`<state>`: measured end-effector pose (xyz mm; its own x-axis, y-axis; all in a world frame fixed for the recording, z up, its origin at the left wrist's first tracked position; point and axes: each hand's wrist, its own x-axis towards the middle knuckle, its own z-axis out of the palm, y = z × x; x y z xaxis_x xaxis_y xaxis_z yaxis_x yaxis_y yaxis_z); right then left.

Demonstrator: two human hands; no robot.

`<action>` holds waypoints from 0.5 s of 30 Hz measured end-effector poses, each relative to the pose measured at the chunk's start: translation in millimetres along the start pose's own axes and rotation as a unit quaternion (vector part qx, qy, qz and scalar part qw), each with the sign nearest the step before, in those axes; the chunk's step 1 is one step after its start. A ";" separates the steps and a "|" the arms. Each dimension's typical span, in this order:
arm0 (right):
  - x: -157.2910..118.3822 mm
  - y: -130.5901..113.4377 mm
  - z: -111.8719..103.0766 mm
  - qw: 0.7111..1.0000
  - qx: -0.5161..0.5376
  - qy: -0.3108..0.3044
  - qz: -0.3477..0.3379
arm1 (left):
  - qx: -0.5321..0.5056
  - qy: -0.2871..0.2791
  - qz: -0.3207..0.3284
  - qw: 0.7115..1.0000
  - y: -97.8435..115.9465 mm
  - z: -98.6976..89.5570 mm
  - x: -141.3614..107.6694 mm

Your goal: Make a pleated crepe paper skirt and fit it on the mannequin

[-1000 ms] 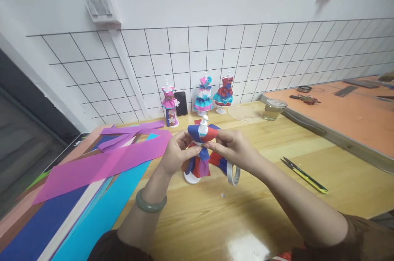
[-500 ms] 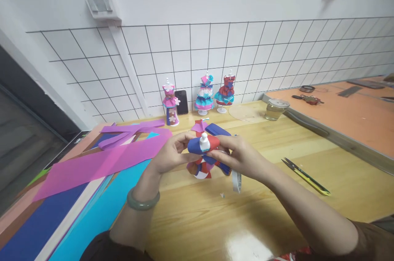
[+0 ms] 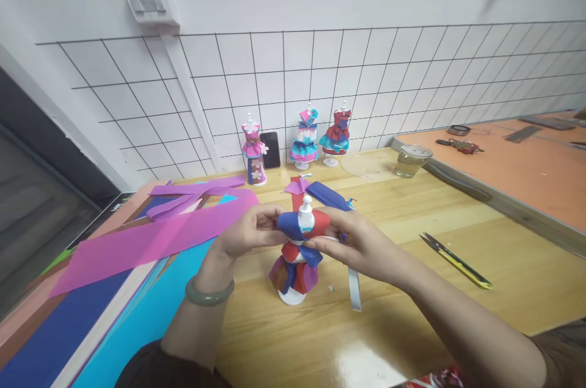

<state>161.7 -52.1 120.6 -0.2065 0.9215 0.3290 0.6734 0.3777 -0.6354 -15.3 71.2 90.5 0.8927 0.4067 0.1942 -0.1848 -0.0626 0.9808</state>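
Observation:
Between my hands is a small white dress form [image 3: 306, 217] dressed in blue and red fabric at the top and a skirt of red, blue and purple pieces [image 3: 295, 275]. My left hand [image 3: 254, 230] pinches the blue side of the bodice. On the opposite side, my right hand [image 3: 345, 238] holds the red fabric between thumb and fingers. A white strip [image 3: 354, 290] hangs below the right hand. Just behind the form lie a folded blue strip [image 3: 327, 196] and red and pink scraps [image 3: 297, 185].
Coloured fabric sheets [image 3: 151, 241] cover the left side. Yellow-handled thread snips [image 3: 455, 260] lie right. Three dressed mini forms [image 3: 304, 138] and a phone [image 3: 271, 150] stand by the wall. A lidded cup [image 3: 412, 162] stands near an orange board [image 3: 517, 174].
The dress form has come more upright, its base and skirt now showing lower and nearer me. Both hands keep hold of its top, and the white strip hangs longer.

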 end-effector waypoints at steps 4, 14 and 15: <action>0.4 -6.9 2.2 1.000 -0.006 -0.015 0.001 | -0.032 0.001 0.005 0.999 -6.4 -0.8 3.1; -0.3 -13.2 2.3 0.999 0.018 -0.047 -0.016 | -0.053 -0.004 -0.089 0.995 -34.0 10.4 12.5; -0.6 -13.6 2.0 0.998 0.021 -0.049 -0.016 | -0.062 0.004 -0.092 0.994 -37.1 10.9 13.3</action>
<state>151.3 -57.6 127.7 -0.2977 0.9125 0.2805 0.6361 0.4087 -0.6545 7.8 69.0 56.9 0.9126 0.4087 0.0112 -0.0685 0.1260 0.9897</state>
